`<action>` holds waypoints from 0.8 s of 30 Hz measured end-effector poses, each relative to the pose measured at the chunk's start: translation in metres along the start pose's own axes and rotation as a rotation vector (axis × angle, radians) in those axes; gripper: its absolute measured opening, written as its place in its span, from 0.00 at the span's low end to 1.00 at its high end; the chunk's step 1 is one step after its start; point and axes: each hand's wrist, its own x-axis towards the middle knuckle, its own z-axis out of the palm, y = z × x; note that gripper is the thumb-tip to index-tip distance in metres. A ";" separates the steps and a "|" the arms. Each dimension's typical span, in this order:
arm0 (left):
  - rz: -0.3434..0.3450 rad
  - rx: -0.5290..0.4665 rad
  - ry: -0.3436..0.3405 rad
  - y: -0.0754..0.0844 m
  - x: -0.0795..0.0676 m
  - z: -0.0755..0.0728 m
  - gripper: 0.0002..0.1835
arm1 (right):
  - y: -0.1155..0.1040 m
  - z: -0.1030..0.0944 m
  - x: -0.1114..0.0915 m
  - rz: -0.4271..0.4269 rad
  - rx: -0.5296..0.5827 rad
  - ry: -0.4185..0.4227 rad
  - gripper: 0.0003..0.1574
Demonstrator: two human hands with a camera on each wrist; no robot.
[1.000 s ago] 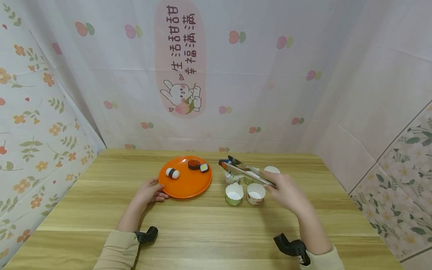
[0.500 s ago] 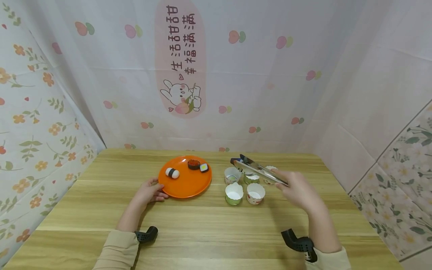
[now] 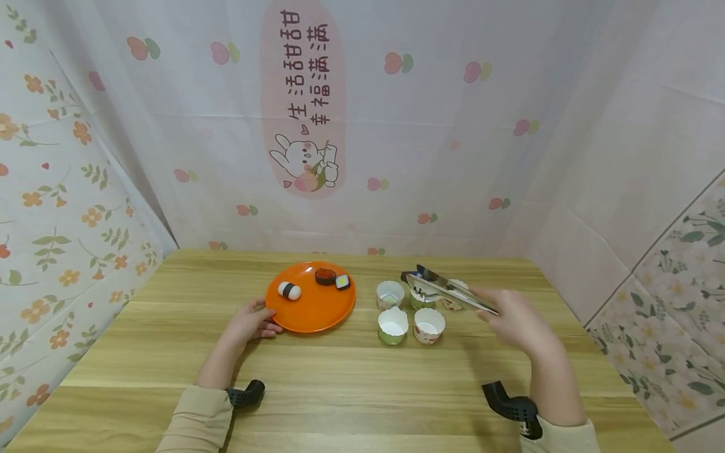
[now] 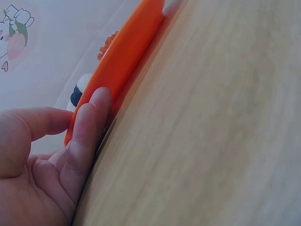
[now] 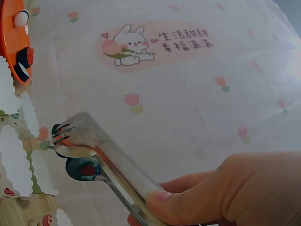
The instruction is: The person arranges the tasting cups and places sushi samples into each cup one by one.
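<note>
Orange plate (image 3: 314, 316), round, flat on the wood-grain table (image 3: 340, 390), left of the cups; rim pinched by the left hand (image 3: 252, 321), thumb above, fingers beneath. On the plate, three sushi pieces, apparently toys: a white piece with dark band (image 3: 290, 290) toward the left; a red-topped piece (image 3: 325, 277) at the far right; a small square roll (image 3: 342, 281), yellow-centred, just beside it. Five scalloped cups, upright, in two rows: front-left green cup (image 3: 393, 331); front-right patterned cup (image 3: 427, 335); back-left cup (image 3: 383, 299); back-middle green cup (image 3: 419, 304), partly hidden; back-right cup (image 3: 453, 307), likewise. Metal tongs (image 3: 453, 295), one jaw fork-toothed, gripped near their rear end by the right hand (image 3: 507, 318), and held aslant above the back row, tips over the back-middle green cup. Jaws appear a little apart; whether they hold anything cannot be told. Step in hand, as judged: positioning the tongs among the cups, plate steadied meanwhile. Next move, as judged, calls for tips aligned with one cup's mouth and an even wrist, neighbouring paper-like walls left unknocked.
</note>
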 end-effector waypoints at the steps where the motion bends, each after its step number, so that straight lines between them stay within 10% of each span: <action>1: -0.001 0.000 0.001 0.000 0.000 0.000 0.29 | 0.001 0.000 0.000 -0.001 -0.001 -0.001 0.28; 24: 0.000 0.000 -0.012 -0.002 0.001 -0.001 0.27 | 0.008 -0.007 -0.007 0.032 -0.030 -0.041 0.28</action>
